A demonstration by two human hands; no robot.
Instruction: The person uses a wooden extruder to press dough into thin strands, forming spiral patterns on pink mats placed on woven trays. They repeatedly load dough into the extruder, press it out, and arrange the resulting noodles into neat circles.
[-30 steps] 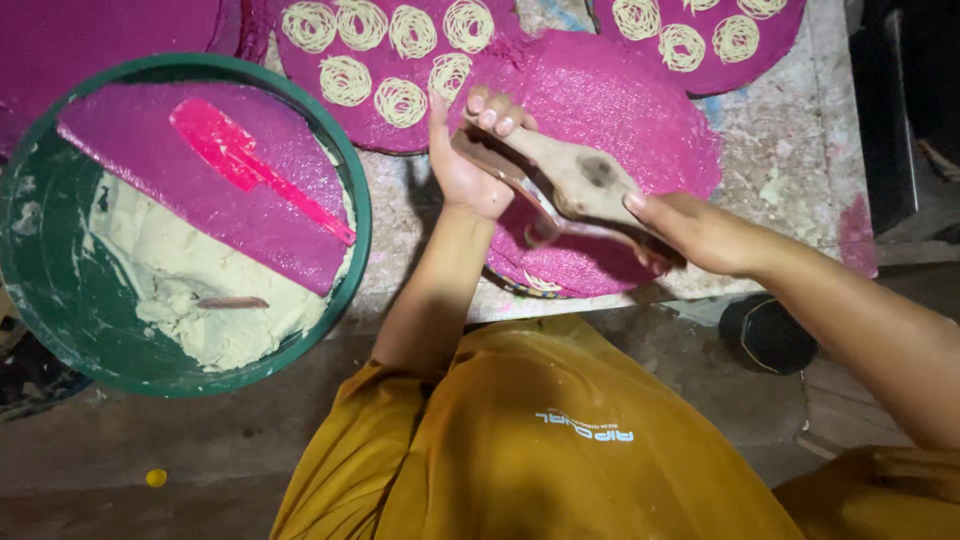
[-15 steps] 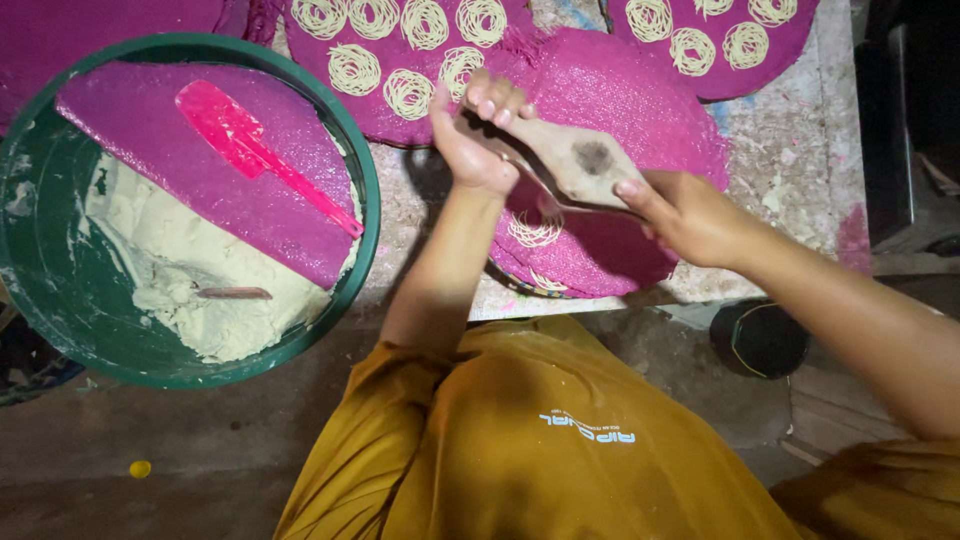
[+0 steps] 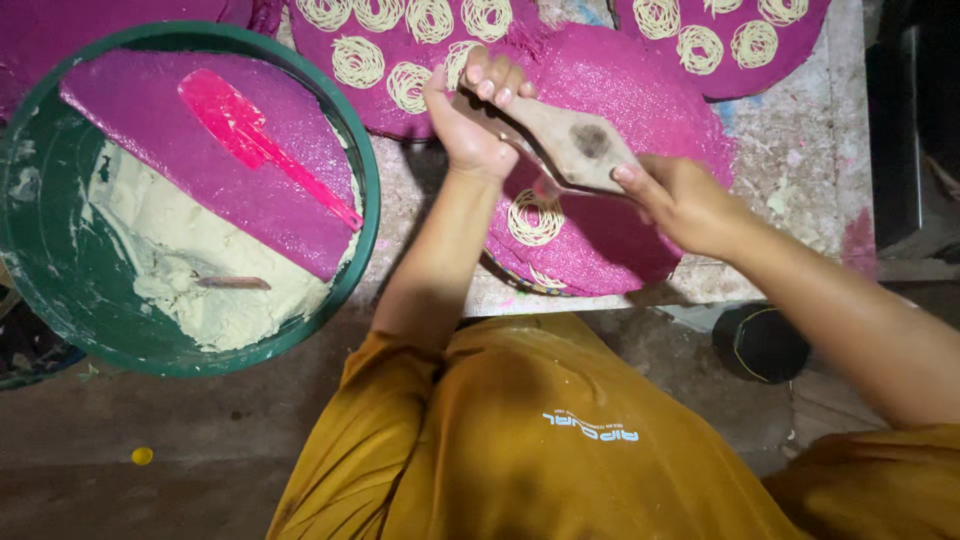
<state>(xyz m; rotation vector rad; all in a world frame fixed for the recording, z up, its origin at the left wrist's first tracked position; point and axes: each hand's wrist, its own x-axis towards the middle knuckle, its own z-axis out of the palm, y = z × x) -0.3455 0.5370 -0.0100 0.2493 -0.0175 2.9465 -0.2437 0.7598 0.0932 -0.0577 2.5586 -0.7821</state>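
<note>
Press, wooden, rigid and probably moderately heavy, sits above the magenta mat, clenched at its far end by the left hand and its near end by the right hand, the soundest holds.

You have no packages, signs or screens in view. The only label is 1 small white printed mark on the chest of your mustard-yellow shirt, a short horizontal strip of white characters, sitting below and to the right of the green basin.
</note>
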